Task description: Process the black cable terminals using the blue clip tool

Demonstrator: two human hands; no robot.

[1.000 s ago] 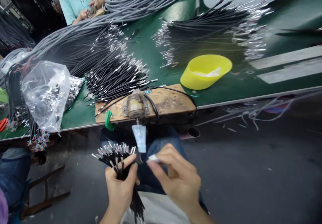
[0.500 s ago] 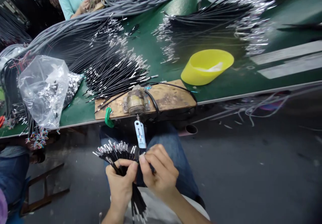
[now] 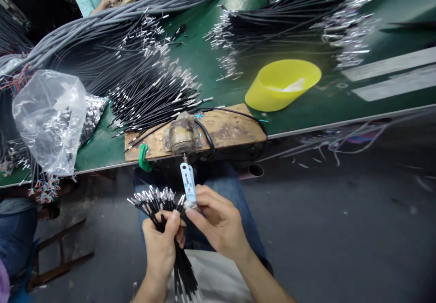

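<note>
A long green surface (image 3: 327, 107) with a thin pale edge runs across the upper part of the view, sloping a little up toward the right. A soft sheen of light shows on its top near the far side, and two whitish strips (image 3: 397, 85) lie at its right. Below, the floor (image 3: 323, 230) is dull dark grey, dotted with small pale scraps. A brown stool-like frame (image 3: 61, 270) stands at lower left, and a pinkish tube (image 3: 250, 172) juts out under the surface's edge. The upper left corner is probably too dark to make out.
</note>
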